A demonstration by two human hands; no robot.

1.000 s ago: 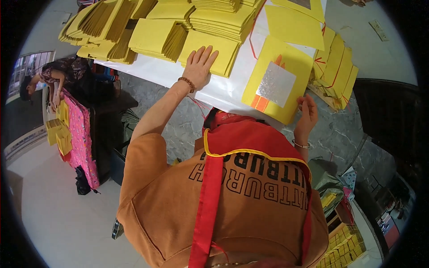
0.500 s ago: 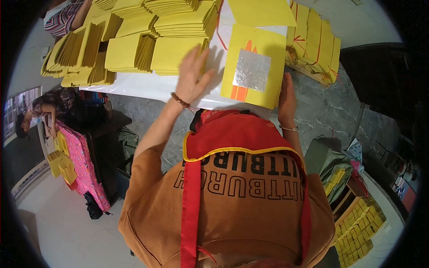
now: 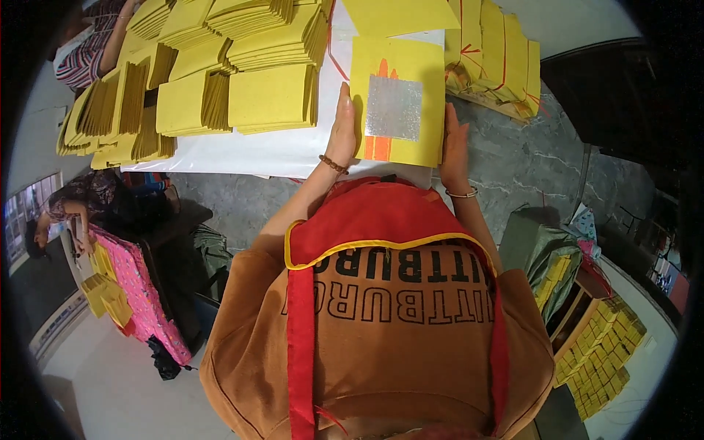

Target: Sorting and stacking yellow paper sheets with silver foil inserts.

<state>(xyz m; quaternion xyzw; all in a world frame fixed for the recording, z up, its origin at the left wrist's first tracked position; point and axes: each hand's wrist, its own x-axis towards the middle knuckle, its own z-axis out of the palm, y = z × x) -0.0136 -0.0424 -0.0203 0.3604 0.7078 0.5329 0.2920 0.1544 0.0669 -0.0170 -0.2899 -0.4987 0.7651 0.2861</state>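
Note:
A stack of yellow paper sheets point(image 3: 398, 59) lies at the right front of the white-covered table, its top sheet bearing a silver foil square point(image 3: 394, 108) over an orange print. My left hand point(image 3: 342, 130) is upright along the stack's left edge, fingers stretched out and together. On the opposite edge my right hand point(image 3: 455, 147) stands the same way, palm toward the paper, partly hidden by it. The stack sits between the two flat hands. Left of my left hand is a folded bundle of yellow paper point(image 3: 270, 99).
Several more folded yellow bundles point(image 3: 192, 103) fill the table's left side. Other yellow sheets point(image 3: 400, 16) lie beyond the stack. Red-tied yellow bundles point(image 3: 499, 55) stand to the right. A striped sleeve point(image 3: 81, 59) shows at far left; another person point(image 3: 81, 194) works at a pink-covered table point(image 3: 139, 282).
My left hand has moved right, from the folded bundle to the stack's left edge. My right hand stays at the right edge. The stack now sits straighter, and the view has shifted slightly.

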